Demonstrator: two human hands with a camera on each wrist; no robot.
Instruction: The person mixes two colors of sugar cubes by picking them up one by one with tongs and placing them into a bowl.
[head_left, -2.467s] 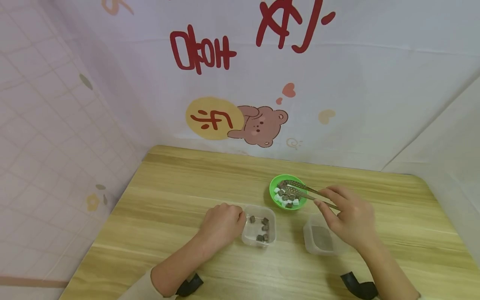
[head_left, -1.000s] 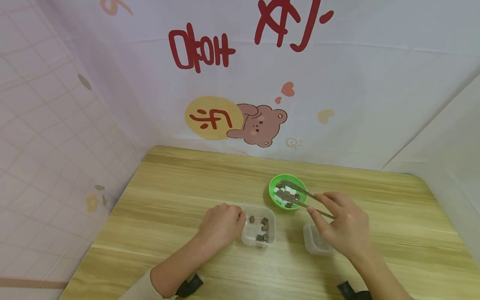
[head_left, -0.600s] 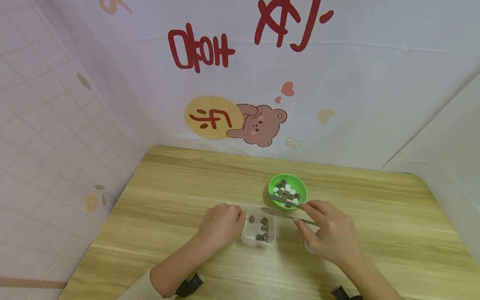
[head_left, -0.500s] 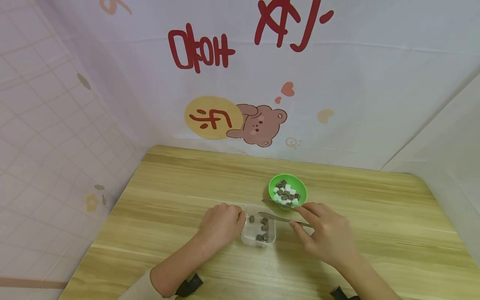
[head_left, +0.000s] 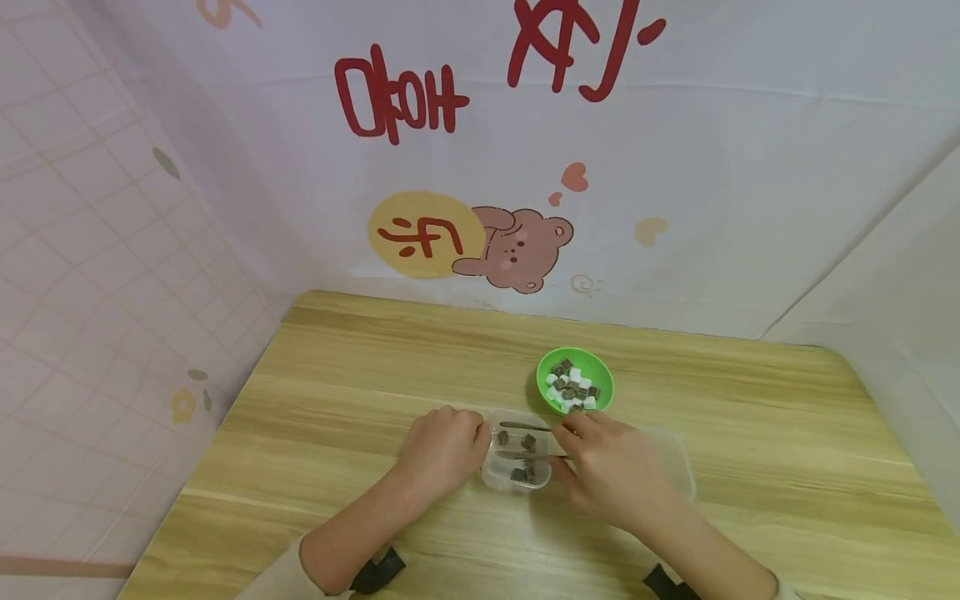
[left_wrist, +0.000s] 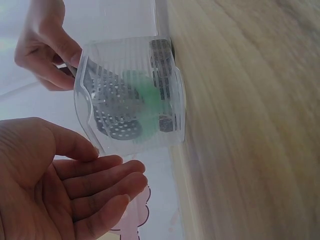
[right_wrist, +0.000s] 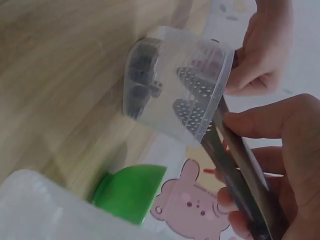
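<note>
My left hand [head_left: 446, 446] pinches the near rim corner of a clear plastic container [head_left: 517, 485] between thumb and index finger; its other fingers are loosely bent. Several dark brown cubes [right_wrist: 142, 65] lie on the container's floor. My right hand [head_left: 611, 471] grips metal tongs [right_wrist: 225, 172]. Their perforated tips reach down into the container, apart from each other, and I see nothing between them. Behind the right hand's fingers stands a green bowl [head_left: 592, 367] of mixed white and dark brown cubes [head_left: 573, 387].
A second clear container [head_left: 681, 467] stands to the right, partly hidden by my right hand and forearm. Everything rests on a wood-grain table [head_left: 360, 358]. A white printed cloth [head_left: 712, 183] hangs along the back edge.
The tongs have left the green bowl and moved left and nearer, into the clear container, with the right hand. The left hand stays where it was.
</note>
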